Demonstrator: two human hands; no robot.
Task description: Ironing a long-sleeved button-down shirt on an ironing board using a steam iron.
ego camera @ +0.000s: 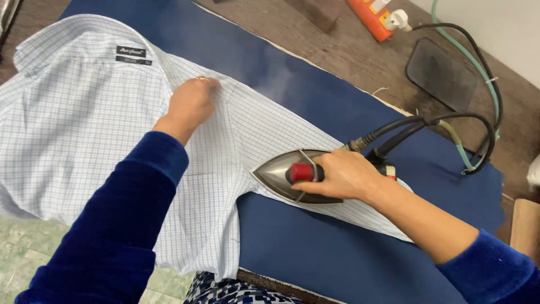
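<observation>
A pale checked shirt [73,118] lies spread on a dark blue ironing cloth [315,247], one sleeve stretched out to the right. My right hand [343,175] grips the handle of a grey steam iron [275,171] with a red knob; the iron rests on the sleeve, tip pointing left. My left hand [191,101] presses down on the shirt near the shoulder seam, fingers curled against the fabric. Both arms wear blue velvet sleeves. A puff of steam hangs above the sleeve.
Black cables and a green hose [478,73] loop from the iron's rear across the wooden table. A dark flat pad [441,73] and an orange bottle [371,17] lie at the far right. A black collar label [134,54] shows on the shirt.
</observation>
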